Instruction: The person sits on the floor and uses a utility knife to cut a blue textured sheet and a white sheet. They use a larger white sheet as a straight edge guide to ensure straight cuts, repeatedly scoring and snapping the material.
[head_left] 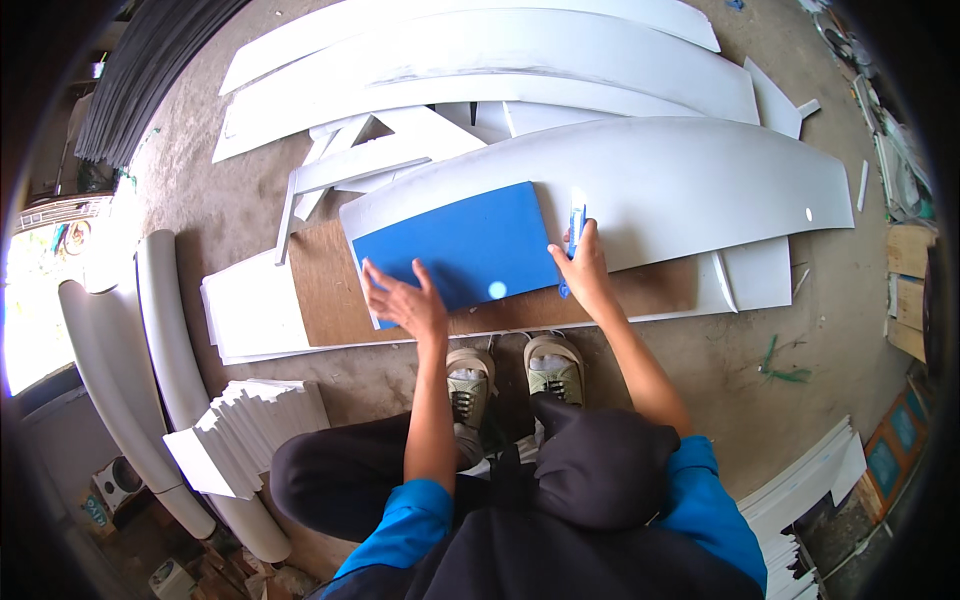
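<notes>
A blue rectangular panel [460, 240] lies on the left end of a long white sheet [690, 180] in front of me. My left hand [408, 303] rests at the panel's near left corner, fingers spread and apart. Just past the panel's right edge, my right hand [584, 262] is closed around a blue utility knife [577, 225], which points away from me. Whether its blade is out is too small to tell. Under the white sheet is a brown board [330, 290], which lies over more white sheet.
Further white sheets [500, 50] and offcut strips [360, 165] lie beyond. To my left are a stack of white pieces [250, 430] and long white rolls [180, 350]. More white sheets [810, 480] stand at the lower right, with green scraps [782, 368] on the floor.
</notes>
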